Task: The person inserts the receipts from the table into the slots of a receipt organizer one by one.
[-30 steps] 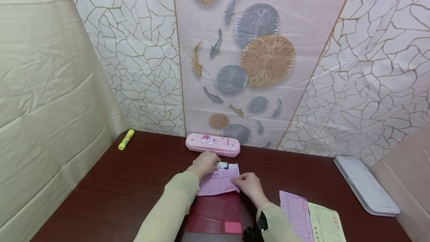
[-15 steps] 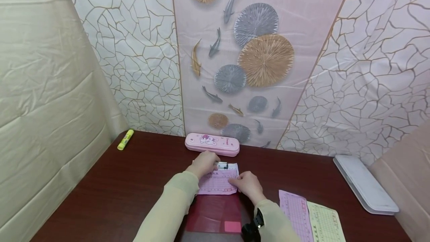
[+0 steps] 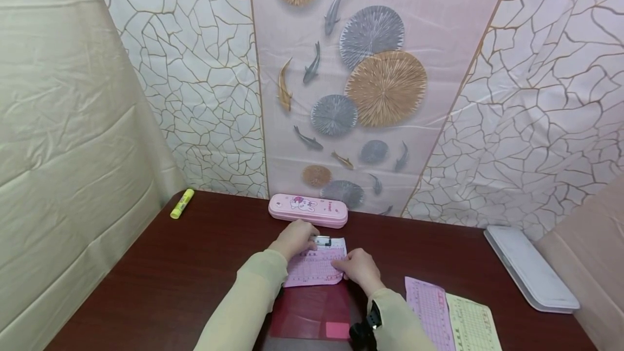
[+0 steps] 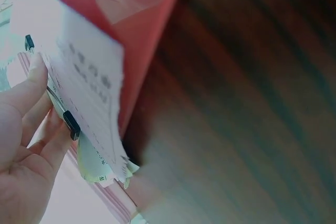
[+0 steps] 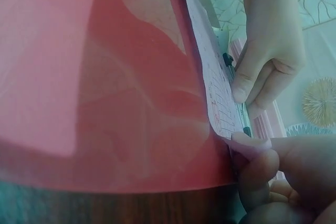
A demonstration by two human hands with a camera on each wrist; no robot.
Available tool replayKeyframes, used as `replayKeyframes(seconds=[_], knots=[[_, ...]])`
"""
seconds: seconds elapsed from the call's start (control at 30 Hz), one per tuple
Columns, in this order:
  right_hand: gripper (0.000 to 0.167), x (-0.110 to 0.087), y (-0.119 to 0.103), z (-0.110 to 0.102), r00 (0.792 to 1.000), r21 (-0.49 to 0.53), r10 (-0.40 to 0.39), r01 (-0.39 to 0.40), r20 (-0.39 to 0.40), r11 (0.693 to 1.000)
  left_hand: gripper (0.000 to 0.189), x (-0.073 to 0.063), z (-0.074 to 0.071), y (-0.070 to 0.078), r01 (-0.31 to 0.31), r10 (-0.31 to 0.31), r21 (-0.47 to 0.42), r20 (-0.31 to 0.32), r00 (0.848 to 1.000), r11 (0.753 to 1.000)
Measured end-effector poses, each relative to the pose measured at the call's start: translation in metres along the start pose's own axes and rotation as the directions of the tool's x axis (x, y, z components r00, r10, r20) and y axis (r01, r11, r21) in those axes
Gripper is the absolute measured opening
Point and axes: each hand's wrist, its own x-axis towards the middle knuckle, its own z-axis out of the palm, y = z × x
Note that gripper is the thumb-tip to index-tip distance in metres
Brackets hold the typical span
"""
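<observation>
A red translucent file folder lies on the table before the person, with a metal clip at its far end. My left hand grips that clip, thumb on one side and fingers on the other in the left wrist view. A purple printed sheet lies across the folder's upper part, just below the clip. The right hand pinches this sheet's right edge, and the paper curls up between thumb and finger in the right wrist view. A greenish paper shows behind the sheet at the clip.
A pink pencil case lies just beyond the clip. On the right are another purple sheet, a yellow-green sheet and a white flat case. A yellow glue stick sits at the far left corner.
The right fingers have shifted slightly left along the purple sheet's edge. The sheet's near edge now lies a little closer to the person. The left hand stays at the clip.
</observation>
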Motion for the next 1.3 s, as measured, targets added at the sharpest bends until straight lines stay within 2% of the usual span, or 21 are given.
replayKeyframes(seconds=[0.23,0.37,0.5,0.63,0.93,1.1,1.3], knots=[[0.047,0.0003,-0.0008,0.0004,1.0,-0.018,-0.006,0.006,-0.004,1.0,0.014,0.0004,0.0031,0.0,0.004,-0.004,0.047,-0.002,1.0,0.999],[0.051,0.0017,-0.0021,0.0022,1.0,-0.058,-0.005,0.005,-0.011,0.998,0.011,0.0007,0.0034,0.0011,-0.015,0.016,0.092,-0.016,1.0,0.996],[0.055,0.003,-0.0033,0.0041,1.0,-0.097,0.014,-0.015,-0.013,0.995,0.008,0.0005,0.0019,0.0038,-0.01,0.012,0.095,-0.018,1.0,0.995],[0.053,0.0026,-0.005,0.0043,1.0,-0.1,0.027,-0.028,-0.016,0.995,0.004,0.0001,0.0003,0.0064,-0.009,0.012,0.102,-0.022,1.0,0.995],[0.048,0.0,-0.0062,0.0038,0.999,-0.121,0.008,-0.012,-0.031,0.993,0.006,-0.0009,0.0021,0.0084,-0.068,0.082,0.192,-0.067,0.994,0.979],[0.047,0.0013,-0.0047,0.0039,0.999,-0.119,0.013,-0.017,-0.034,0.993,0.01,-0.0022,0.0021,0.0094,-0.084,0.099,0.194,-0.071,0.993,0.977],[0.044,0.005,-0.004,0.003,0.999,-0.096,0.03,-0.034,-0.034,0.995,0.011,-0.0018,0.0023,0.009,-0.072,0.09,0.189,-0.09,0.992,0.979]])
